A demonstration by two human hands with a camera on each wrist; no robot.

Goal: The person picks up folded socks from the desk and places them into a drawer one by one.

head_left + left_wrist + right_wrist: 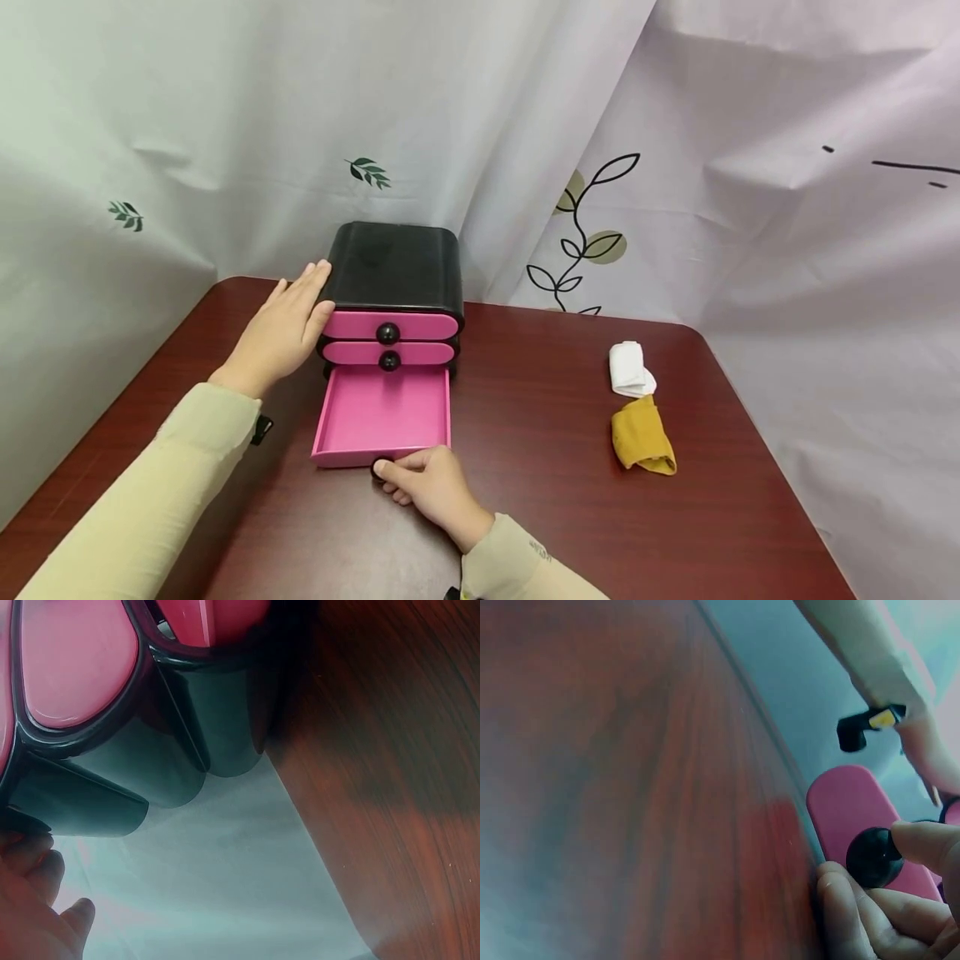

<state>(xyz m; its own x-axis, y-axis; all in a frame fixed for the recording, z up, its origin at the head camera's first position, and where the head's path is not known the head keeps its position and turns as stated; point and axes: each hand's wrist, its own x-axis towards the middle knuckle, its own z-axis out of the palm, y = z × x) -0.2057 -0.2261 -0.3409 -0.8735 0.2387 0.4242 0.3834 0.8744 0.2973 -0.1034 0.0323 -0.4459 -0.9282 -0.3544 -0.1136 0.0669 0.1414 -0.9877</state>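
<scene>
A black drawer unit with three pink drawers stands toward the back of the table. Its bottom drawer is pulled out, and its bare pink floor shows. My right hand pinches the round black knob of that drawer between thumb and fingers. My left hand rests with straight fingers against the unit's left side, the thumb near the top front corner. The upper drawer and the middle drawer are closed, each with a black knob. In the left wrist view, fingertips touch the unit's dark side.
To the right on the dark red table lie a folded white cloth and, just in front of it, a mustard-yellow cloth. A pale curtain with leaf prints hangs behind and along both sides of the table.
</scene>
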